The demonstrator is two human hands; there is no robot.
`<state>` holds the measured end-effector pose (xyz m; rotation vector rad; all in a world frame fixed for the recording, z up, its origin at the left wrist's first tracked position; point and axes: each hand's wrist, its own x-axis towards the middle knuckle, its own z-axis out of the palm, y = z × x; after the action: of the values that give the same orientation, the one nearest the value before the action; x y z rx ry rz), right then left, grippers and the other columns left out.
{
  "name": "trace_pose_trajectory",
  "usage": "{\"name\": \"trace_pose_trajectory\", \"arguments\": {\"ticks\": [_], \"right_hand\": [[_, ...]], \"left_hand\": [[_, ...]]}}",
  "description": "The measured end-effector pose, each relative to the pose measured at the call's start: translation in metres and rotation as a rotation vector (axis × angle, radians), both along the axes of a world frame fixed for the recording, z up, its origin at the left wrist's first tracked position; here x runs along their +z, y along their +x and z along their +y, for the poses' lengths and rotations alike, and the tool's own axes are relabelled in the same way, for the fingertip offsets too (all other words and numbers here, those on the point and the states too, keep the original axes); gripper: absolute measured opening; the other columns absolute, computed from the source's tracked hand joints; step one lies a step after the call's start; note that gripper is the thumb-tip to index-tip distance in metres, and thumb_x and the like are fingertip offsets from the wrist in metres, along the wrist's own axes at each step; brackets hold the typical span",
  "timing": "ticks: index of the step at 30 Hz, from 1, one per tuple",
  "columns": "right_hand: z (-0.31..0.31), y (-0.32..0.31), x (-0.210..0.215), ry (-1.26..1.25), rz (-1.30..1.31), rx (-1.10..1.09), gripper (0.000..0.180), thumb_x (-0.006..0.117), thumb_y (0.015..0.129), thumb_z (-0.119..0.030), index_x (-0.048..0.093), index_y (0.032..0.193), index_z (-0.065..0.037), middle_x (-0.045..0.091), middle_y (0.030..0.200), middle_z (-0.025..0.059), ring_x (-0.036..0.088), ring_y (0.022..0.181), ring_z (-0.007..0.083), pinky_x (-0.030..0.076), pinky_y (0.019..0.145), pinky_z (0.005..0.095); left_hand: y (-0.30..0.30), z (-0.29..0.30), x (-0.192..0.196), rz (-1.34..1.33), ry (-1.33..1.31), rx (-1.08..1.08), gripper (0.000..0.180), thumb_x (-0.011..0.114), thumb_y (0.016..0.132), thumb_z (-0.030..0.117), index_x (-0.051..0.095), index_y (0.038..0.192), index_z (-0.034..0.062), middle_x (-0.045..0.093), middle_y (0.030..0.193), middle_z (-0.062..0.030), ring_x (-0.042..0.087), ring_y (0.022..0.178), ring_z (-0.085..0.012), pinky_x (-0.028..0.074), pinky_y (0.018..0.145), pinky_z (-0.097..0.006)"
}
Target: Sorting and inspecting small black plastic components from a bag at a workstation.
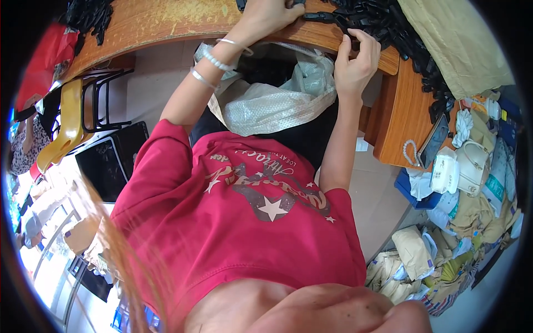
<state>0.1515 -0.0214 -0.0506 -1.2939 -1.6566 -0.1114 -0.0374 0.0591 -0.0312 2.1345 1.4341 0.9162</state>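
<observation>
My left hand [269,18] is over the table at the top edge, its fingers closed on a black plastic piece [298,2] that is partly cut off by the frame. Just right of its fingertips lies a slim black plastic clip [319,17]. My right hand [358,62] is at the table's front edge, thumb and fingertips drawn together beside a heap of black plastic parts [371,21]. Whatever its fingers pinch is too small to make out. Below and between my hands, a white woven sack [272,111] gapes open on my lap, with dark contents inside.
The worn wooden table [166,22] curves across the top; its right wing [405,122] holds a phone [433,141] and a bead bracelet [410,152]. More black parts [91,19] lie far left. A yellow chair [69,119] stands left; packages [413,252] pile up right.
</observation>
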Motion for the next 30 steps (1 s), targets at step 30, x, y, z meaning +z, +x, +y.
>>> {"name": "trace_pose_trajectory", "arguments": {"ticks": [30], "right_hand": [[-0.039, -0.034, 0.025, -0.431, 0.981, 0.449, 0.031, 0.073, 0.078, -0.001, 0.060, 0.105, 0.006, 0.064, 0.088, 0.0079, 0.061, 0.081, 0.0104, 0.051, 0.073, 0.0222]], "left_hand": [[-0.018, -0.083, 0.037, -0.175, -0.221, -0.369, 0.034, 0.068, 0.081, 0.013, 0.061, 0.112, -0.0011, 0.067, 0.086, -0.0180, 0.067, 0.075, -0.0232, 0.050, 0.067, -0.030]]}}
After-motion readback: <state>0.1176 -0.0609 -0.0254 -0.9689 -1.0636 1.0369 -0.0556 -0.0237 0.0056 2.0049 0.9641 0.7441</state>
